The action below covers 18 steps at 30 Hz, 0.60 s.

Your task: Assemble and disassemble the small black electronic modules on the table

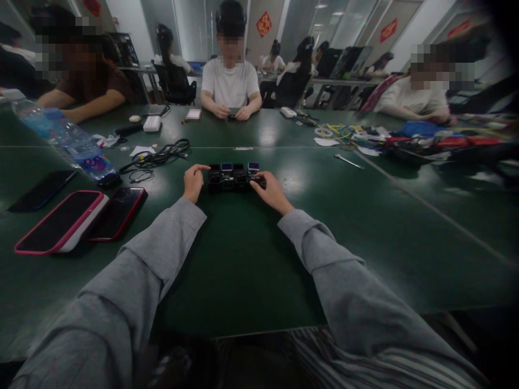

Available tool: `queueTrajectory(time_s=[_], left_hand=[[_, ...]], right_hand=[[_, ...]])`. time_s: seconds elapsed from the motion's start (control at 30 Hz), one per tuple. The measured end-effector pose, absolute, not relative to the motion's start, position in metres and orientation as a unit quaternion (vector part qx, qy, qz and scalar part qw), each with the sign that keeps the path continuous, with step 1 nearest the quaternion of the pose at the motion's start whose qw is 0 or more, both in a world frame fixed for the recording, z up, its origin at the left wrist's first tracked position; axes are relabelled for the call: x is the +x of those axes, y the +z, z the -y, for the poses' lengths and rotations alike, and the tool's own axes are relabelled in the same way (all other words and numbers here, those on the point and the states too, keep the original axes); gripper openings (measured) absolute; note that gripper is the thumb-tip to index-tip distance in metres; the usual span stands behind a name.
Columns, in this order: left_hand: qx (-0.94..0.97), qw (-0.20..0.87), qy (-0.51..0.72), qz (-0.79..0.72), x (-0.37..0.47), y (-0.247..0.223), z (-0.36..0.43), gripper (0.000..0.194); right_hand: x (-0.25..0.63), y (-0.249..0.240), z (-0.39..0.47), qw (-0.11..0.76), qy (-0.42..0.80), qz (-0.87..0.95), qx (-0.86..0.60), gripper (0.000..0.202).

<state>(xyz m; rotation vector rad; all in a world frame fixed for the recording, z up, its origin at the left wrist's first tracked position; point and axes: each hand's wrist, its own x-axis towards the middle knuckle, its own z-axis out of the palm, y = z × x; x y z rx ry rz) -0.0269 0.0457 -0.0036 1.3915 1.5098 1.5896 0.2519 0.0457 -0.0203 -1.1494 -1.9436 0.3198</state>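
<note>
A low black electronic device made of box-like sections lies on the green table in front of me. Small blue-grey screens, one of them the left screen, show along its top. My left hand is at its left end, index finger stretched to the top corner and the other fingers loosely curled, with nothing visible in them. At the right end, the thumb and index finger of my right hand pinch a small dark piece. Whether that piece is joined to the device I cannot tell.
To my left are phones, including a pink-edged one, a tilted water bottle and a black cable. At right lie a thin metal tool and a wire heap. A person sits opposite; others sit around.
</note>
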Motion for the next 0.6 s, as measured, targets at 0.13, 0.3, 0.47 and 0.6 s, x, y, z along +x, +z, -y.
queueTrajectory(time_s=[0.13, 0.3, 0.47, 0.6], left_hand=[[0.446, 0.275, 0.634, -0.569, -0.025, -0.005, -0.063, 0.028], [0.458, 0.297, 0.639, -0.541, -0.025, -0.013, -0.068, 0.027], [0.495, 0.328, 0.618, -0.515, -0.022, -0.013, -0.063, 0.026], [0.504, 0.343, 0.609, -0.507, -0.022, -0.012, -0.060, 0.026]], right_hand=[[0.254, -0.016, -0.043, 0.429, 0.138, 0.785, -0.424, 0.030], [0.257, -0.012, -0.045, 0.429, 0.198, 0.774, -0.421, 0.036], [0.258, -0.012, -0.050, 0.426, 0.270, 0.756, -0.418, 0.038], [0.259, -0.014, -0.051, 0.422, 0.288, 0.754, -0.412, 0.037]])
